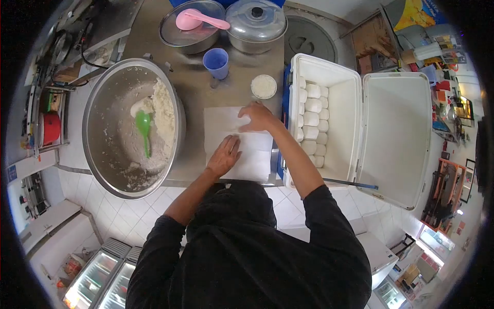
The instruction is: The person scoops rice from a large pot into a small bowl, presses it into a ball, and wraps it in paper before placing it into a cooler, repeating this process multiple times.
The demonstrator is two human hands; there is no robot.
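White paper sheets (pixel 257 162) lie on the steel table in front of me. My left hand (pixel 225 156) rests on the lower left part of the sheets, palm down, its fingers lying flat. Farther up, my right hand (pixel 256 117) is at the sheets' upper right, with its fingers spread and curved over the paper. Just beyond it stands a small bowl of white grains (pixel 264 86). At the left is a big metal basin (pixel 181 123) holding a white rice-like mass (pixel 163 113) and a green spoon (pixel 144 133).
An open cooler (pixel 339 123) with rows of white wrapped pieces (pixel 311 118) stands right of the table (pixel 193 92), its lid (pixel 395 139) folded outward. A blue cup (pixel 216 63), a pink ladle (pixel 189 19) on a lidded pan, and a metal pot (pixel 256 31) are at the back.
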